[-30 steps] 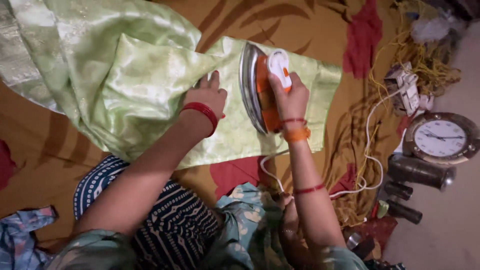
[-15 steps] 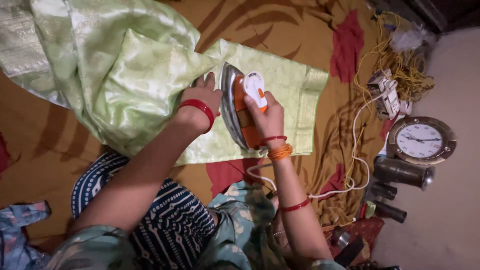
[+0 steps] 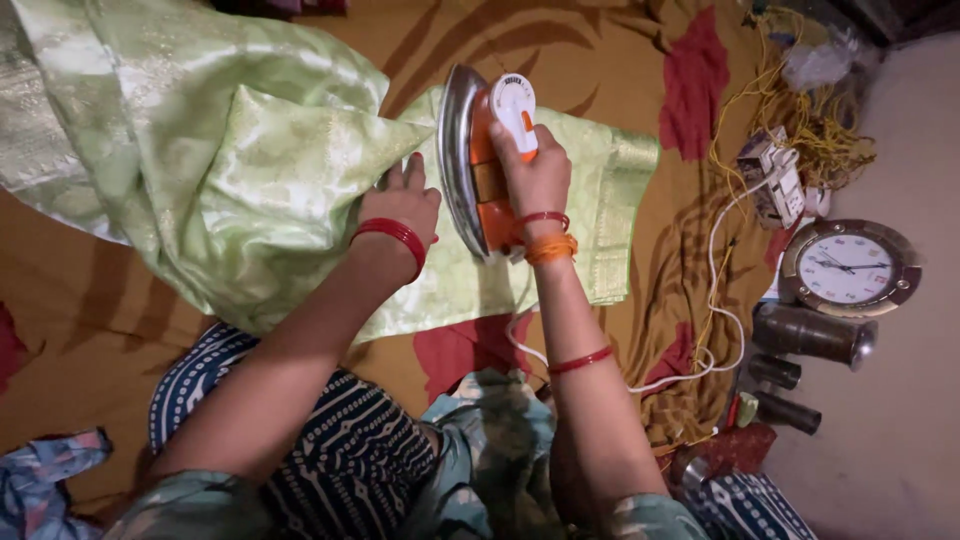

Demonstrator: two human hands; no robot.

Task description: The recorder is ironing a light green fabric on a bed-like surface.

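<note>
Right hand: the right hand [image 3: 535, 175] is wrapped tight around the handle of the iron [image 3: 485, 165]. Red and orange bangles sit on the wrist.
Left hand: the left hand [image 3: 400, 205] lies flat with fingers spread on the green cloth [image 3: 270, 180]. It holds nothing. It just presses the cloth down, right beside the iron.
Iron: orange and white with a shiny metal bottom. It is tipped up on its side edge on the cloth, so the shiny bottom faces the left hand and is not flat on the cloth.
Cord: a white cord [image 3: 700, 365] runs from the iron across the blanket toward a plug strip [image 3: 775, 180] on the right.
Green cloth: it lies on a brown and red blanket [image 3: 600, 60] on the floor. The part under and to the right of the iron looks flat and smooth. The big part on the left is bunched and folded in a heap.
How far along: I think a small part is pressed and most of the cloth is left to do.
Far side: a round clock [image 3: 850, 268] lies well off to the right, with dark metal cups [image 3: 810, 335] near it and a tangle of yellow wire [image 3: 800, 110] above.
</note>
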